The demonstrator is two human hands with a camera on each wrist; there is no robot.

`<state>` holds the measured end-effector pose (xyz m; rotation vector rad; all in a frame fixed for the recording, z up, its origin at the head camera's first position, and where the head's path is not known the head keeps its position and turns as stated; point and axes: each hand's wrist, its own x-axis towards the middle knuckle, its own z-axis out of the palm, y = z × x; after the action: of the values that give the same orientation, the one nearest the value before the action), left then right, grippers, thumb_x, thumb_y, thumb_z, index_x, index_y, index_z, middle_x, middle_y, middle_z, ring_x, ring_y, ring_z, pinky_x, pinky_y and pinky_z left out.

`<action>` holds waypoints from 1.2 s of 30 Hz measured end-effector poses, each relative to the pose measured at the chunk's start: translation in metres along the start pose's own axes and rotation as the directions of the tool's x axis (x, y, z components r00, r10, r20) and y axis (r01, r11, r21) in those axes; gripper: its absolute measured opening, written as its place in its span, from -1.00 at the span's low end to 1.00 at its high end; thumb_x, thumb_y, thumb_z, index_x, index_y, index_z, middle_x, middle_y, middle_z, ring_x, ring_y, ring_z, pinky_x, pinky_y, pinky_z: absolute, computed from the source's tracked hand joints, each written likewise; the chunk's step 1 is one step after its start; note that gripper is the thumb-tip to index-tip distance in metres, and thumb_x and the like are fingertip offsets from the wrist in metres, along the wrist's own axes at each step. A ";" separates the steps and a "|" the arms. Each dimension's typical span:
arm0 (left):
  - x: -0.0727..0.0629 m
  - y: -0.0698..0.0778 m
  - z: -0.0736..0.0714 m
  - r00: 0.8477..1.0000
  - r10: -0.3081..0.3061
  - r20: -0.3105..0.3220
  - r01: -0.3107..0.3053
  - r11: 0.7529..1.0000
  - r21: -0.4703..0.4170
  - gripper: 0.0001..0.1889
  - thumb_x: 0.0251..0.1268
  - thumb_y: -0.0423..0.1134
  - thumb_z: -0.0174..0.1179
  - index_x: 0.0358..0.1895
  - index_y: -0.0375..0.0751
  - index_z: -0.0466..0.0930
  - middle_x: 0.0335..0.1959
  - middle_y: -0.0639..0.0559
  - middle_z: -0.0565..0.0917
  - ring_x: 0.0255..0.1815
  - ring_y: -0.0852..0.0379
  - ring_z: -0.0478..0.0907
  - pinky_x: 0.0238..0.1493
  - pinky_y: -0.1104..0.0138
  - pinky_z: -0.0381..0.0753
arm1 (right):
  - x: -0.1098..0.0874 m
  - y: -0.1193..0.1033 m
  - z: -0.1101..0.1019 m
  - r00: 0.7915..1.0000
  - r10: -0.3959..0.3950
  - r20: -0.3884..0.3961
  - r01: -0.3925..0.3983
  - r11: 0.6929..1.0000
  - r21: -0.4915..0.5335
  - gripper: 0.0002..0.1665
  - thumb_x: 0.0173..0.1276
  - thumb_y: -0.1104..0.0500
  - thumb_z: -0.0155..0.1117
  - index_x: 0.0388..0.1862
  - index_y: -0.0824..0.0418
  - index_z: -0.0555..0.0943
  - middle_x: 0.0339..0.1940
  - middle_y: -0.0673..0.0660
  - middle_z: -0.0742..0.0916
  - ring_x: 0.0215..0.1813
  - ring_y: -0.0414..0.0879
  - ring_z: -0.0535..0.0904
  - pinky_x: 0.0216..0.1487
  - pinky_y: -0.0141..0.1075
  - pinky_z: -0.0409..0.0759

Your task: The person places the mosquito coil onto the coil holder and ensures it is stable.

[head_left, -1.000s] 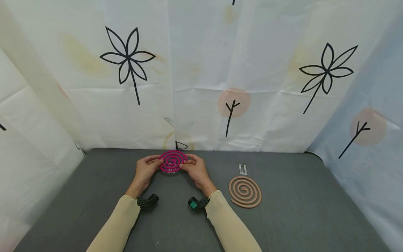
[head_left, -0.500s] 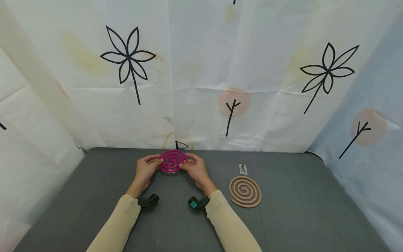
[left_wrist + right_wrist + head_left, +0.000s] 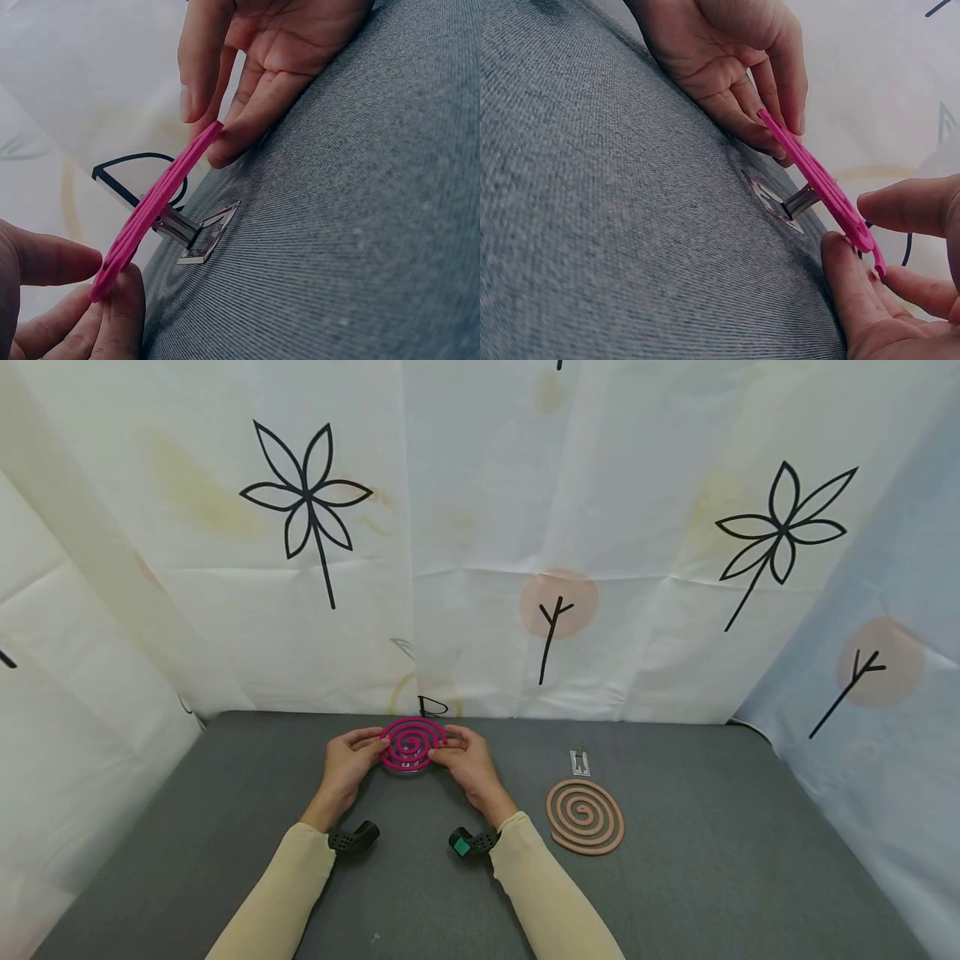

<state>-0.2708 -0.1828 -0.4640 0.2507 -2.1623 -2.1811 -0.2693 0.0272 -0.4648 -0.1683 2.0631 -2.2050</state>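
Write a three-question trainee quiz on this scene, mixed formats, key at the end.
1. Multiple choice: where is the tan coil?
a) pinched in midair
b) flat on the table, to the right of the right hand
c) stood on its edge

2. Short answer: what shows between the pink coil and the table?

3. True or false: only the right hand pinches the pink coil.

Key
1. b
2. A metal stand; both wrist views show its upright part rising toward the underside of the pink coil.
3. False; the left hand pinches it too, at the opposite edge.
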 end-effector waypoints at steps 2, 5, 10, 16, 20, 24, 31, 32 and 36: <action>-0.001 0.000 0.000 1.000 0.000 0.003 0.000 1.000 0.007 -0.57 0.41 -0.38 0.28 0.26 -0.51 0.51 -0.16 -0.04 0.74 -0.27 0.38 0.65 -0.19 0.50 0.67 | -0.001 -0.001 -0.001 1.000 -0.002 0.002 0.002 1.000 -0.013 -0.31 0.34 0.41 0.35 0.43 0.47 0.38 0.07 0.41 0.63 -0.17 -0.19 0.66 -0.02 -0.22 0.67; -0.002 0.001 0.000 1.000 0.000 0.005 0.000 1.000 0.016 -0.56 0.41 -0.37 0.28 0.27 -0.51 0.50 -0.14 -0.06 0.75 -0.27 0.38 0.65 -0.20 0.50 0.67 | -0.002 -0.002 -0.002 1.000 0.002 0.008 -0.002 1.000 -0.021 -0.30 0.34 0.40 0.35 0.43 0.47 0.37 0.08 0.44 0.63 -0.15 -0.15 0.68 0.03 -0.15 0.68; -0.001 0.000 0.000 1.000 -0.008 0.001 0.008 1.000 0.022 -0.57 0.42 -0.37 0.28 0.27 -0.49 0.51 -0.13 -0.07 0.75 -0.26 0.37 0.66 -0.19 0.49 0.67 | -0.002 -0.003 -0.005 1.000 0.012 0.011 -0.011 1.000 -0.023 -0.30 0.34 0.39 0.37 0.43 0.45 0.38 0.08 0.43 0.65 -0.09 -0.09 0.70 0.06 -0.17 0.67; 0.002 0.000 -0.001 1.000 -0.022 0.015 0.021 0.999 0.049 -0.55 0.43 -0.35 0.27 0.31 -0.46 0.49 0.07 -0.22 0.68 -0.22 0.38 0.65 -0.14 0.48 0.67 | -0.001 -0.003 -0.008 1.000 0.015 -0.014 -0.015 0.998 -0.053 -0.31 0.32 0.38 0.39 0.41 0.43 0.42 0.05 0.38 0.68 -0.05 -0.02 0.68 0.03 -0.20 0.68; 0.003 0.002 -0.004 0.999 -0.023 0.030 0.022 0.998 0.050 -0.53 0.44 -0.36 0.26 0.33 -0.48 0.46 0.10 -0.23 0.65 -0.21 0.38 0.65 -0.09 0.45 0.68 | -0.001 -0.005 -0.009 0.999 0.026 -0.025 -0.027 0.997 -0.065 -0.31 0.32 0.36 0.41 0.41 0.40 0.43 0.06 0.36 0.68 -0.04 0.00 0.69 0.05 -0.18 0.68; 0.003 0.003 -0.008 0.999 -0.028 0.045 0.025 0.998 0.055 -0.52 0.45 -0.36 0.24 0.36 -0.47 0.44 0.10 -0.23 0.65 -0.18 0.36 0.66 -0.03 0.41 0.68 | -0.001 -0.007 -0.011 0.999 0.019 -0.033 -0.022 0.996 -0.086 -0.31 0.32 0.34 0.42 0.40 0.40 0.44 0.06 0.35 0.68 -0.04 0.01 0.69 0.05 -0.17 0.67; 0.004 0.006 -0.014 0.998 -0.025 0.061 0.022 0.998 0.054 -0.50 0.46 -0.38 0.21 0.38 -0.49 0.40 0.20 -0.36 0.58 -0.17 0.35 0.67 0.05 0.33 0.68 | -0.001 -0.009 -0.017 1.000 0.021 -0.010 -0.022 0.997 -0.076 -0.28 0.32 0.35 0.40 0.43 0.43 0.40 0.08 0.38 0.67 -0.06 0.02 0.71 0.04 -0.15 0.68; 0.004 0.006 -0.016 0.998 -0.023 0.063 0.020 0.998 0.052 -0.50 0.46 -0.38 0.21 0.39 -0.50 0.39 0.20 -0.37 0.57 -0.17 0.35 0.67 0.06 0.32 0.67 | -0.001 -0.010 -0.018 1.000 0.021 -0.007 -0.022 0.997 -0.075 -0.28 0.32 0.36 0.39 0.43 0.44 0.39 0.09 0.40 0.66 -0.06 0.03 0.72 0.05 -0.13 0.69; 0.004 0.010 -0.023 0.998 -0.007 0.067 0.004 0.998 0.056 -0.48 0.46 -0.39 0.20 0.40 -0.52 0.35 0.13 -0.33 0.61 -0.17 0.31 0.70 0.09 0.28 0.67 | -0.003 -0.014 -0.023 0.999 0.038 -0.003 -0.038 0.997 -0.065 -0.28 0.35 0.37 0.37 0.45 0.43 0.37 0.15 0.44 0.63 -0.03 0.10 0.73 0.10 -0.07 0.68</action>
<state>-0.2720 -0.2059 -0.4545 0.1890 -2.2623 -2.1652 -0.2706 0.0516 -0.4525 -0.1313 2.1223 -2.1181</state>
